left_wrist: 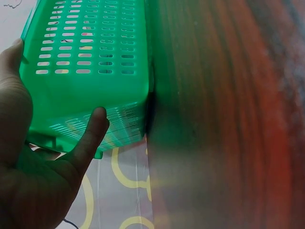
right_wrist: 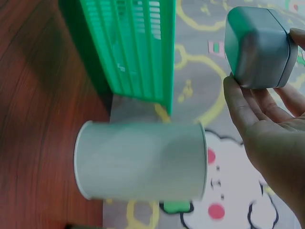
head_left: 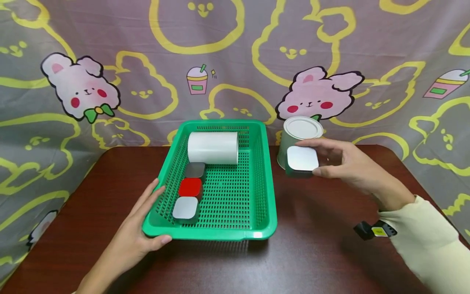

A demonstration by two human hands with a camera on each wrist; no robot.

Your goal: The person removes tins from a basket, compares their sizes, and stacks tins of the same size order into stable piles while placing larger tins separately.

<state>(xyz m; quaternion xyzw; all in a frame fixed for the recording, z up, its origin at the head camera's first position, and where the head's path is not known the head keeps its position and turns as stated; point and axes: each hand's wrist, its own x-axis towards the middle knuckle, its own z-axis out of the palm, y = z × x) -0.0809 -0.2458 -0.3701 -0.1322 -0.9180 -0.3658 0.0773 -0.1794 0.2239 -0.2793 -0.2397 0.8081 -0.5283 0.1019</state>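
My right hand (head_left: 341, 159) pinches a small square silver tin (head_left: 302, 158) between thumb and fingers, raised to the right of a green plastic basket (head_left: 271, 192). In the right wrist view the tin (right_wrist: 259, 50) is off the table, its lid edge under the thumb. My left hand (head_left: 137, 232) rests at the basket's front left corner, fingers along the outer side and thumb at the front rim. Inside the basket, a white cylindrical can (head_left: 213, 148) lies on its side. Below it three small square tins form a column: dark grey (head_left: 195, 169), red (head_left: 190, 187) and silver (head_left: 185, 208).
A pale round can (head_left: 302, 128) stands upright behind the raised tin, right of the basket; the right wrist view shows its side (right_wrist: 140, 160). The dark red-brown wooden table (head_left: 293, 261) lies beneath everything. A patterned cloth (head_left: 235, 61) hangs along its back edge.
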